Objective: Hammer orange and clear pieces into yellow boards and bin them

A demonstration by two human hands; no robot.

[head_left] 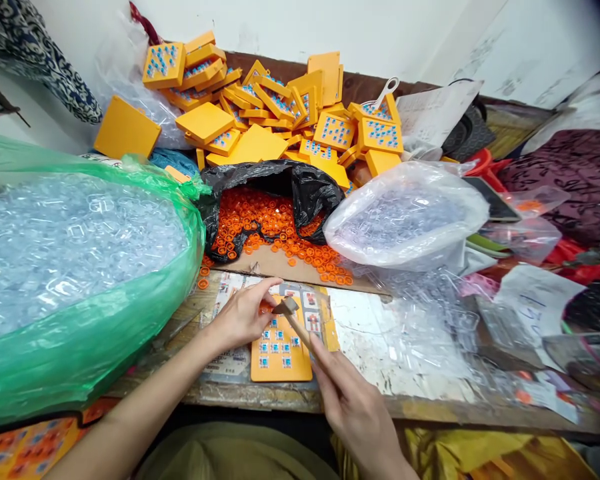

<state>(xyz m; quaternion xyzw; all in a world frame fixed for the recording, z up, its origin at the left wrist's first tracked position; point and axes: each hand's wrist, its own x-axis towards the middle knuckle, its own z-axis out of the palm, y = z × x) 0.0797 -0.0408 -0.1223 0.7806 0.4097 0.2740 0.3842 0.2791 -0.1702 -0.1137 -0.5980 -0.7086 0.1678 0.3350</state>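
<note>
On the bench in front of me lies a flat orange-yellow board set with small clear pieces that have blue centres. My right hand grips the wooden handle of a small hammer, whose metal head is over the board's upper part. Beside the hammer head, my left hand reaches onto the board's upper left. Its thumb and fingertips are closed together near a small orange piece, partly hidden; what exactly they pinch I cannot make out.
A green bag of clear plastic pieces stands at left. Orange rings spill from a black bag behind the board. A white bag of clear parts is at right. Many yellow boards are heaped at the back.
</note>
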